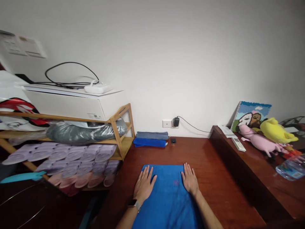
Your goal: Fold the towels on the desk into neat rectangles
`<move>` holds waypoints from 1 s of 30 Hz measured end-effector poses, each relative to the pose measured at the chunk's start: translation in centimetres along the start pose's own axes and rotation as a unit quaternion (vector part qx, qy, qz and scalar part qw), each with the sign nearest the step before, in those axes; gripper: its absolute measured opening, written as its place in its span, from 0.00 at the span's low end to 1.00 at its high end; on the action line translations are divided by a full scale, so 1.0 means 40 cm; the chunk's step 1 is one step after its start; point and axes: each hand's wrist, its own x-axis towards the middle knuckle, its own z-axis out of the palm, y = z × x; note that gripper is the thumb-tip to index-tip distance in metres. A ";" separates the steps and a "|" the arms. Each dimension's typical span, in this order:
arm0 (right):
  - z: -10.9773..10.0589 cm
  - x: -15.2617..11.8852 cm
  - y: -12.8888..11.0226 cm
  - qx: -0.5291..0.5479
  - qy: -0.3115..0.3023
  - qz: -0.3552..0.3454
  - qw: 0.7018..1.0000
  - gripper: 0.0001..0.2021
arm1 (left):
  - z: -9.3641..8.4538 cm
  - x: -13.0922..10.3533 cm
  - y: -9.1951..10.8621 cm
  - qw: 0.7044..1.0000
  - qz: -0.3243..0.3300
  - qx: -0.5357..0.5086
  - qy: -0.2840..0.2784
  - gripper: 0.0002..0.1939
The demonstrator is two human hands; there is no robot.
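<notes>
A blue cloth lies spread out flat on the reddish-brown wooden table. My left hand rests palm down over its left edge, fingers stretched and apart, with a watch on the wrist. On the opposite side, my right hand lies flat near the cloth's far right corner, its fingers also extended. Neither hand grips anything. Beyond them, against the wall, sit a folded blue cloth and a folded grey-blue cloth.
On the left stands a wooden rack with several slippers and a white box. A raised ledge at right carries a remote, a pink plush toy and a plastic bottle. A charger is plugged into the wall.
</notes>
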 end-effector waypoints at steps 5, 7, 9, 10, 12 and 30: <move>0.006 0.008 -0.010 0.001 -0.006 0.010 1.000 0.34 | -0.004 0.004 0.011 1.000 0.000 0.001 -0.007 0.37; 0.007 0.017 -0.007 -0.001 -0.007 0.014 1.000 0.34 | -0.001 0.012 0.015 1.000 -0.002 0.002 -0.011 0.37; 0.008 0.028 -0.001 -0.005 -0.010 0.015 1.000 0.34 | 0.005 0.021 0.020 1.000 -0.006 0.003 -0.011 0.37; 0.006 0.034 0.003 -0.007 -0.014 0.014 1.000 0.34 | 0.009 0.026 0.022 1.000 -0.007 0.004 -0.009 0.36; 0.000 0.045 0.011 -0.011 -0.019 0.011 1.000 0.35 | 0.014 0.034 0.026 1.000 -0.010 0.005 0.000 0.36; 0.084 0.001 -0.247 0.053 0.014 -0.110 0.992 0.31 | 0.021 0.019 0.101 0.993 0.111 -0.026 -0.041 0.32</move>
